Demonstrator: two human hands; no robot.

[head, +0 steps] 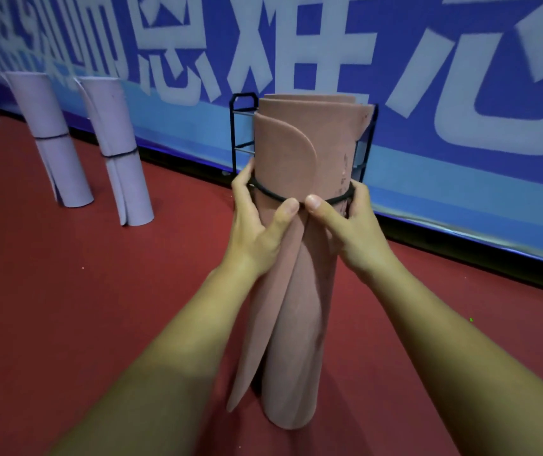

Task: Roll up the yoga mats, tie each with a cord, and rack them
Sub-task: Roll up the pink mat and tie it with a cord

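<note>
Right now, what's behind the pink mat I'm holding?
Behind the pink mat stands a black rack against the blue banner. Only its side frames and a few rails show; the mat hides its middle and whatever it holds.

A rolled mat (291,258) stands upright on the floor (82,307) at the centre, near the camera. A cord (271,192) circles it about halfway up. The left hand (257,222) grips the roll's left side at the cord and the right hand (346,225) grips its right side, thumbs meeting at the front. Just behind the roll, a wire rack (242,136) stands against the banner wall (428,93). Well to the far left, two more rolled mats stand upright on the floor side by side, the left one (49,139) farther and the right one (118,153) nearer, each tied round its middle, both close before the wall
</note>
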